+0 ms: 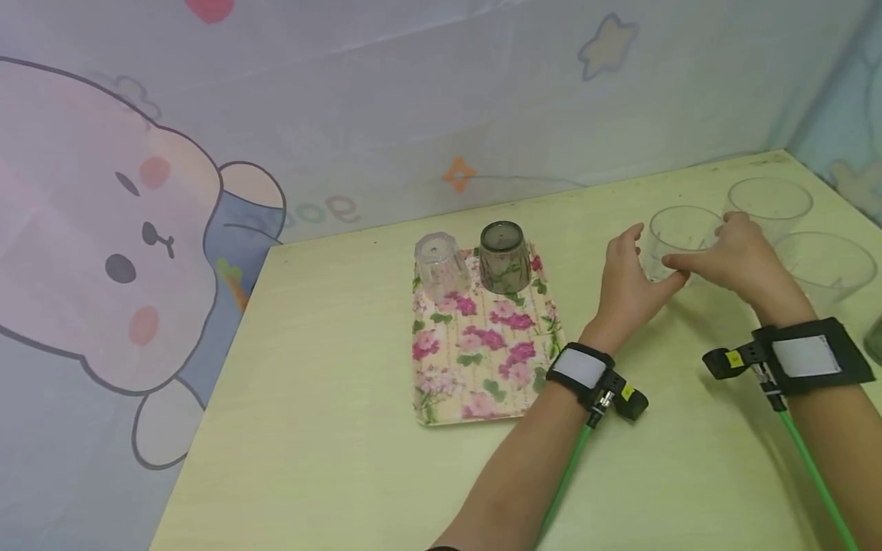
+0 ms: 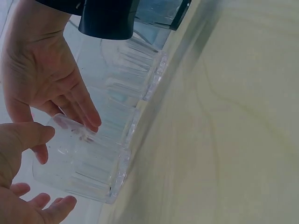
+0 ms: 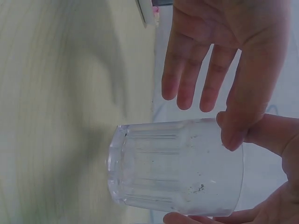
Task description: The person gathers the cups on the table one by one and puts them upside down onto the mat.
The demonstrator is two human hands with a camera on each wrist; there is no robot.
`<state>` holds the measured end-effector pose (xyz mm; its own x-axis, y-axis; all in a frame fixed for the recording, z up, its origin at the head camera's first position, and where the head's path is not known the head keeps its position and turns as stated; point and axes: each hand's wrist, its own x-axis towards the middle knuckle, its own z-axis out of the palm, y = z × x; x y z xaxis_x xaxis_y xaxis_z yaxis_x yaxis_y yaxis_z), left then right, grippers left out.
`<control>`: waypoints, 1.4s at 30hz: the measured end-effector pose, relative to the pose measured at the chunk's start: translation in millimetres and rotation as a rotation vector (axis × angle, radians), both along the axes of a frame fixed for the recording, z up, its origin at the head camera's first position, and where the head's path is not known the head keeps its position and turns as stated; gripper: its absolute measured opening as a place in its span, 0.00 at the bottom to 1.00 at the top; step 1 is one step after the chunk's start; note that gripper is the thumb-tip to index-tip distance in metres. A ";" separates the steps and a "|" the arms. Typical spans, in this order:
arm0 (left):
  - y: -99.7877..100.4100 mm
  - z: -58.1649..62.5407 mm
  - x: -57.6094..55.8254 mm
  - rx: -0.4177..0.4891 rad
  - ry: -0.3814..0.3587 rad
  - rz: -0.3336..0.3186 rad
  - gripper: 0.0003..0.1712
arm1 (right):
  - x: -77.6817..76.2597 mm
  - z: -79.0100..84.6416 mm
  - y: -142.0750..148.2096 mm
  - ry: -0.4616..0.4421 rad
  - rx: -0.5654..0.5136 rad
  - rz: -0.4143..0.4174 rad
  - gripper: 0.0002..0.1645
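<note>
At the far left, a bear [image 1: 83,229] is printed on the cloth [image 1: 386,84] that is hung behind the worktop [image 1: 331,428]. Near the middle, a flowered tray [image 1: 475,383] is laid flat. At its back edge two tumblers are stood upside down side by side: a clear tumbler [image 1: 441,268] on the left and a grey tumbler [image 1: 505,256] on the right.

To the right of the tray, the left hand [image 1: 623,295] is held with the palm towards a clear glass [image 3: 182,168]; its fingers are spread and kept apart from the side, while its thumb is placed at the rim. The glass is held upright by the right hand [image 1: 740,256], with the thumb and fingers set on opposite sides of it near the top. Whether its base is borne by the worktop cannot be told. A black strap is worn on each wrist, and a green cable [image 1: 568,474] is led down from the left one.

Just beyond the right hand, a back glass [image 1: 768,203] and a front glass [image 1: 823,268], both clear and upright, are set near each other. At the right edge, a dark glass [image 1: 873,340] is only partly shown.
</note>
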<state>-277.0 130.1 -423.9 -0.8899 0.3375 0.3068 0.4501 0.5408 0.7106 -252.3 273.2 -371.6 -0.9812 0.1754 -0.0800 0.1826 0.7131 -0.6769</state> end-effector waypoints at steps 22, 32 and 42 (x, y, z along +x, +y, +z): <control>6.8 -6.6 -7.8 0.091 -0.046 0.016 0.39 | -3.8 -9.2 -4.8 0.060 -0.100 -0.025 0.67; 4.5 -6.0 -7.2 0.154 -0.001 0.006 0.36 | -2.4 -3.3 -8.6 0.067 -0.062 -0.030 0.67; -2.7 -2.5 -7.8 0.198 0.036 0.006 0.36 | -0.8 3.6 -15.6 0.094 -0.054 -0.041 0.68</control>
<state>-284.7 127.5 -426.4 -0.8789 0.2626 0.3983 0.4745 0.3949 0.7867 -253.2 257.7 -368.0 -0.9769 0.2135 0.0018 0.1447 0.6680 -0.7299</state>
